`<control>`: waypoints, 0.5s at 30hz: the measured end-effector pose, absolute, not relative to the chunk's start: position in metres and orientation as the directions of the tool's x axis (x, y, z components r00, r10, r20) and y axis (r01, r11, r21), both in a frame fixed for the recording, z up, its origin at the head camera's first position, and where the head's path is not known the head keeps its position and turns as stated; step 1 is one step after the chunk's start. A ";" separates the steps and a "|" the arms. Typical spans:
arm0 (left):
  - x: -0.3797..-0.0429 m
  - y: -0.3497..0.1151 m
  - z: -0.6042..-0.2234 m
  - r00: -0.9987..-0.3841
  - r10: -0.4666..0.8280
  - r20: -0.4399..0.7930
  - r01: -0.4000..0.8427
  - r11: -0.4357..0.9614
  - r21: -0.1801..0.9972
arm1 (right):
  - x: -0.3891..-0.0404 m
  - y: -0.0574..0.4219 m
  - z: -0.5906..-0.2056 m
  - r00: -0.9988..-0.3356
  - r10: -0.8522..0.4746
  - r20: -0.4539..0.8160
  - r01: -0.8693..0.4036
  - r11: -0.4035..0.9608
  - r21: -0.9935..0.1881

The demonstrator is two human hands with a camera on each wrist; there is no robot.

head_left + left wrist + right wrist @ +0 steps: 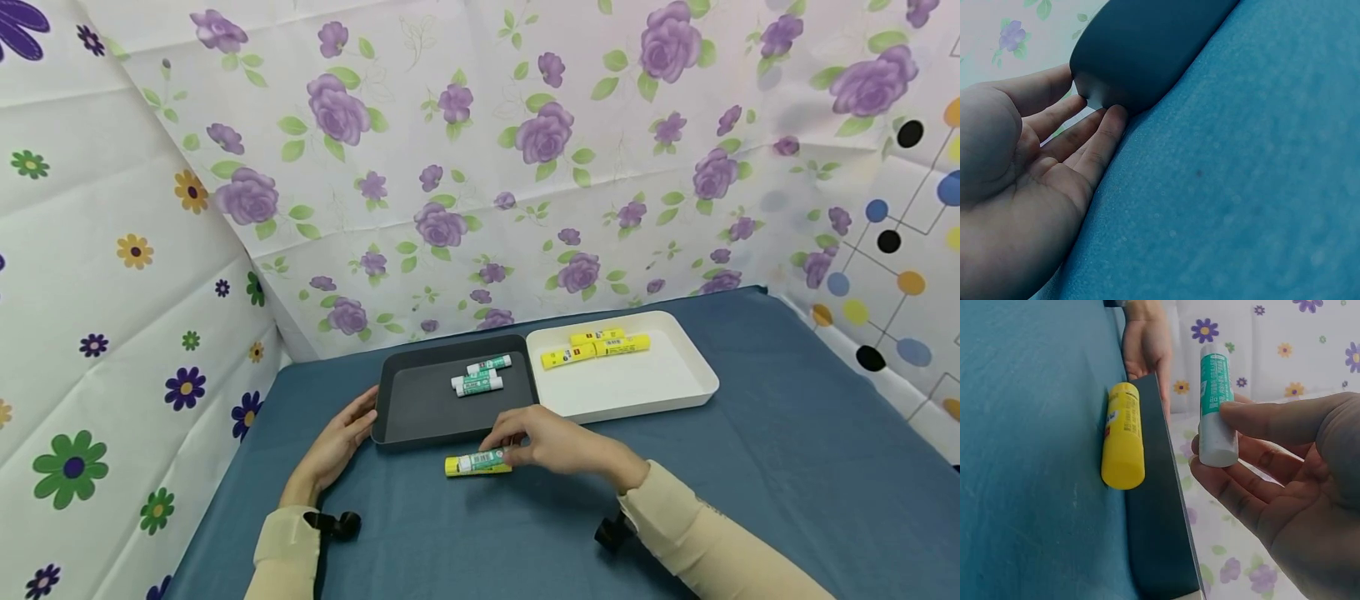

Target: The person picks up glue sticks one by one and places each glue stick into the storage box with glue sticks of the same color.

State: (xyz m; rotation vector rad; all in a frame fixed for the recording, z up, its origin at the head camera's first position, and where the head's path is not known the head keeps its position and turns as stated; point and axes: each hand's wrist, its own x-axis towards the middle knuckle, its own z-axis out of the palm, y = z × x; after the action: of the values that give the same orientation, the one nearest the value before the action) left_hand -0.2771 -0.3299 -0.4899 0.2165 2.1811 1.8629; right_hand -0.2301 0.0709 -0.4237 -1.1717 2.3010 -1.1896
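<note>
My right hand (551, 437) pinches a green-and-white glue stick (1215, 403) between thumb and fingers, raised off the cloth. A yellow glue stick (1124, 437) lies on the cloth beside the front of the dark grey tray (408, 417); in the head view the held stick partly covers it. With mostly straight fingers, my left hand (337, 442) touches the left end of that tray, also seen in the left wrist view, where the fingertips (1116, 115) meet the tray's corner. Several green-and-white glue sticks (480, 385) lie inside the dark tray, towards its right side.
Right of the dark tray, and against it, stands a white tray (652, 392) holding 3 yellow glue sticks (568, 357). Both trays sit on a blue tablecloth (780, 467). A flowered curtain (442, 167) hangs behind the table, with patterned sheets at both sides.
</note>
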 end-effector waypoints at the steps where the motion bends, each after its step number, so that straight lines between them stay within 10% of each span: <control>1: -0.277 -0.330 -0.490 -0.954 0.283 -0.102 -0.057 0.165 0.985 | -0.231 0.072 -0.423 -0.630 -0.770 0.104 -0.531 0.328 -0.781; 15: -0.277 -0.330 -0.490 -0.953 0.284 -0.107 -0.060 0.168 0.984 | -0.238 0.082 -0.415 -0.667 -0.727 0.164 -0.533 0.312 -0.786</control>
State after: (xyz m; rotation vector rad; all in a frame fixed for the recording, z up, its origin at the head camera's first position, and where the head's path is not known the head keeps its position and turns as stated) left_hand -0.2770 -0.3304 -0.4902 0.2154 2.1805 1.8567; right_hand -0.2376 0.0823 -0.4155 -1.1533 2.3561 -1.2798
